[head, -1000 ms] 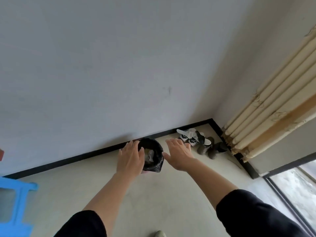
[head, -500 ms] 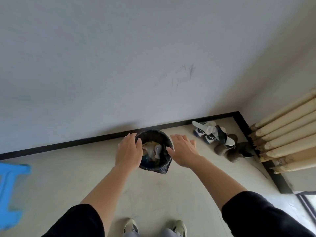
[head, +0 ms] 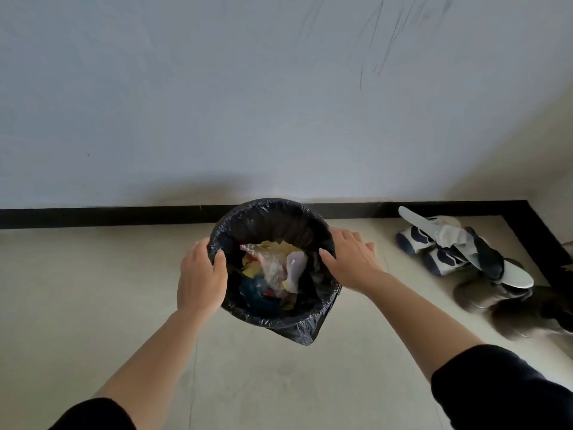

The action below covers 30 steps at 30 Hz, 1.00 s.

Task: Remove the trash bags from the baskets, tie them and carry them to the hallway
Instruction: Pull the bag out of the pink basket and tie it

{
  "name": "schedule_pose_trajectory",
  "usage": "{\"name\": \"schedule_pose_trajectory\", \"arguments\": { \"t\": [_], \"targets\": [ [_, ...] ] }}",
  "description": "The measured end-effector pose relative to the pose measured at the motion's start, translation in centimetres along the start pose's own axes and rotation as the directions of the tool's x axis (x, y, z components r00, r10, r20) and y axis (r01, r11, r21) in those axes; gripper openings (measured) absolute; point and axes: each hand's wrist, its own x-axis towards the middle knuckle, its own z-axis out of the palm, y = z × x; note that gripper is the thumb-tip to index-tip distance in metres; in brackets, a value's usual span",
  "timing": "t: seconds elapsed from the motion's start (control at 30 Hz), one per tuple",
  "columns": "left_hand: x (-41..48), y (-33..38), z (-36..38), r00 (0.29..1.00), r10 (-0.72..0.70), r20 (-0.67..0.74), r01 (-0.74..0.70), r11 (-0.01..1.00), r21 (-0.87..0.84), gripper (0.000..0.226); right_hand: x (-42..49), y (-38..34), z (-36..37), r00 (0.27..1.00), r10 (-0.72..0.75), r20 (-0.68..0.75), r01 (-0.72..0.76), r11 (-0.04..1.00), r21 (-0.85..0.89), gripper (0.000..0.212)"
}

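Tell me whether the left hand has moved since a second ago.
Yes. Judged against the trash bag, the left hand has come in onto its left rim, thumb now hooked inside.

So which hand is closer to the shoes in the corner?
Right. The right hand rests on the trash bag rim nearest the shoes; the left hand grips the opposite rim, farther away.

We see a glossy black trash bag (head: 273, 225) stretched open over its hidden round basket, upright by the baseboard (head: 124, 216), holding crumpled paper and plastic waste (head: 276, 268).
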Motion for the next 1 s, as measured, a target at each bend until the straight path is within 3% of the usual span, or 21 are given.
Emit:
{"name": "schedule_pose_trajectory", "arguments": {
  "t": [0.27, 0.5, 0.77, 0.9, 1.0],
  "targets": [
    [3.5, -3.1, 4.3, 0.995, -0.089, -0.053, 0.080, 0.985, -0.156, 0.057, 7.1, 1.6, 5.1, 0.993, 0.040, -0.111, -0.022, 0.988, 0.155, 0.063],
    [4.6, -3.5, 5.1, 0.992, -0.123, -0.008, 0.114, 0.939, -0.324, 0.038, 9.2, 2.1, 6.4, 0.993, 0.039, -0.111, -0.018, 0.983, 0.185, 0.054],
    [5.2, -4.1, 5.6, 0.993, -0.070, -0.098, 0.049, 0.978, -0.204, 0.043, 10.9, 2.6, 6.7, 0.985, 0.000, -0.170, 0.032, 0.982, 0.184, 0.050],
    [5.4, -4.5, 5.6, 0.987, -0.047, -0.154, 0.034, 0.996, -0.084, 0.053, 11.2, 2.5, 7.2, 0.969, 0.011, -0.246, 0.034, 0.984, 0.175, 0.041],
    [5.4, -4.3, 5.8, 0.972, 0.008, -0.235, -0.024, 0.998, -0.062, 0.046, 11.4, 2.4, 7.5, 0.959, 0.009, -0.283, 0.022, 0.994, 0.106, 0.032]
  ]
}}
